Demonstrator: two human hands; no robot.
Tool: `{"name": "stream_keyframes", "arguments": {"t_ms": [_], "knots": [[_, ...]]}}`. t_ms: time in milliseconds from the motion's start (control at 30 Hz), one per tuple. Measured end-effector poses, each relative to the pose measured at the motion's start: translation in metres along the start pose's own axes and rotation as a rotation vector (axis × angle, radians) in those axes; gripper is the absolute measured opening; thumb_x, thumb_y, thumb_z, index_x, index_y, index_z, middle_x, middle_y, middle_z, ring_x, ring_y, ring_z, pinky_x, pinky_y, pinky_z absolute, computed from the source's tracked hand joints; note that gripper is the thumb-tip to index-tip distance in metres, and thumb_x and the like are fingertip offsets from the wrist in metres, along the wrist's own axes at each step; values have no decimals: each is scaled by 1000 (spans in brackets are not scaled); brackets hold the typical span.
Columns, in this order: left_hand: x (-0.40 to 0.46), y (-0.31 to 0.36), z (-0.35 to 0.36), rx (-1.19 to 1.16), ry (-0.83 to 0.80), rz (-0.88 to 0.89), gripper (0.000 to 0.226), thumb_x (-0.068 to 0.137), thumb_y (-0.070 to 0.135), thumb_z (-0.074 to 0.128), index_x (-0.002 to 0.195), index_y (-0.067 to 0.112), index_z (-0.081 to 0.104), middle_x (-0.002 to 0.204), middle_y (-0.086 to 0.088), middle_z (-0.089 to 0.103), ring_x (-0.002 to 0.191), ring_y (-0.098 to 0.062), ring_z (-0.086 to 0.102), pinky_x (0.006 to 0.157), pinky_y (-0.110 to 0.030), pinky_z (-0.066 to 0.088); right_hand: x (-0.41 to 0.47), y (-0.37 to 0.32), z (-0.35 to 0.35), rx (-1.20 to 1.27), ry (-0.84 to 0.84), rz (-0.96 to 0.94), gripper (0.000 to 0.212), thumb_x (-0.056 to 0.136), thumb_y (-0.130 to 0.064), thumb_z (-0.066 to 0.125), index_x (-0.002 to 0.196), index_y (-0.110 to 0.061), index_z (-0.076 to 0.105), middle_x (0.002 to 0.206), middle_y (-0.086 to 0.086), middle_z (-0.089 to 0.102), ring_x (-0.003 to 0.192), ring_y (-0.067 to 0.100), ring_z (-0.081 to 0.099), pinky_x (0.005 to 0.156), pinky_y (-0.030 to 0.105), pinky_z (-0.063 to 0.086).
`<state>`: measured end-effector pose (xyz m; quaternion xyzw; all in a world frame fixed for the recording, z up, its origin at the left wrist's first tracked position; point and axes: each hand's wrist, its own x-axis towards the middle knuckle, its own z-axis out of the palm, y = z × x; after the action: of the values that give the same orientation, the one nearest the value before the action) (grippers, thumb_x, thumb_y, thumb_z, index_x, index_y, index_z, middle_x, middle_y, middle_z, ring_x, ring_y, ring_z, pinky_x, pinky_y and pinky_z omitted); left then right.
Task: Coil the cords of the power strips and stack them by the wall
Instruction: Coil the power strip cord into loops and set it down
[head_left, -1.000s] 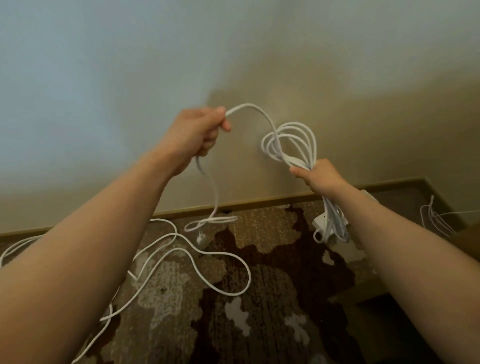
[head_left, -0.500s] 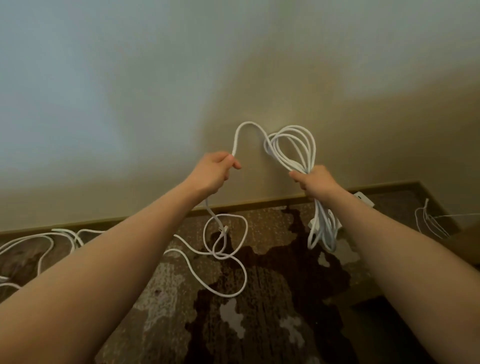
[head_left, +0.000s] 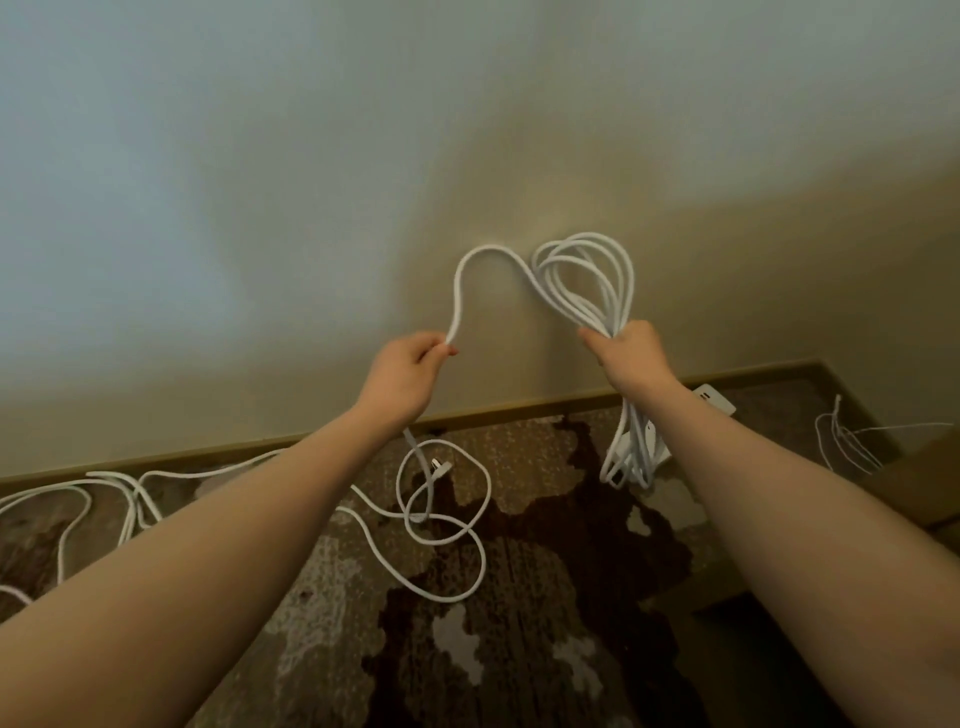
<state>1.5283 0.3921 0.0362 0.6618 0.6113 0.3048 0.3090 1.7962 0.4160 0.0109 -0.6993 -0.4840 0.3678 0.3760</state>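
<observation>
One head-worn wide-angle view; looks forward and down, close over both forearms, toward wall (head_left: 260, 208) and carpet (head_left: 545, 597)

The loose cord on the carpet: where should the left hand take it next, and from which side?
Probably just below the left hand, where the loose cord hangs straight before tangling into floor loops. Slide the fingers down from above; the loops cross, so gripping there would likely drag a knot toward the coil.

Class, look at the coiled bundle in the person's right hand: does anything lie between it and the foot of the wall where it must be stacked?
Nothing visible blocks it. The right hand holds the coiled cord close to the wall; below lies a white power strip by the baseboard.
</observation>
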Motion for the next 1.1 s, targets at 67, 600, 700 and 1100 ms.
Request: {"name": "stream_keyframes", "arguments": {"t_ms": [67, 600, 700, 1100], "knots": [[-1, 20, 18, -4, -48, 78, 24, 97, 25, 46, 99, 21, 69, 64, 15, 55, 60, -5, 48, 58, -26, 37, -4, -1, 4, -28, -96, -14, 26, 91, -38, 67, 79, -16, 60, 60, 0, 52, 47, 14, 47, 44, 24, 38], [4, 58, 80, 18, -327, 76, 28, 97, 20, 41, 97, 6, 66, 67, 1, 59, 63, -16, 56, 66, -32, 45, -6, -12, 10, 384, -229, -23, 42, 85, -50, 67, 77, -9, 65, 52, 2, 41, 41, 16, 35, 41, 26, 30], [-8, 47, 83, -36, -426, 35, 26, 99, 19, 39, 110, 12, 62, 68, 3, 60, 59, -10, 57, 66, -27, 47, -4, -12, 10, 381, -143, 0, 36, 95, -41, 59, 81, -8, 64, 54, 2, 42, 40, 16, 36, 42, 27, 30], [-24, 35, 90, -48, -505, 31, 32, 99, 24, 39, 81, 10, 61, 66, 0, 62, 63, -15, 59, 71, -31, 49, 1, -14, 7, 300, -94, -43, 35, 98, -43, 54, 80, -14, 64, 55, -4, 54, 51, 12, 51, 57, 32, 46]]}}
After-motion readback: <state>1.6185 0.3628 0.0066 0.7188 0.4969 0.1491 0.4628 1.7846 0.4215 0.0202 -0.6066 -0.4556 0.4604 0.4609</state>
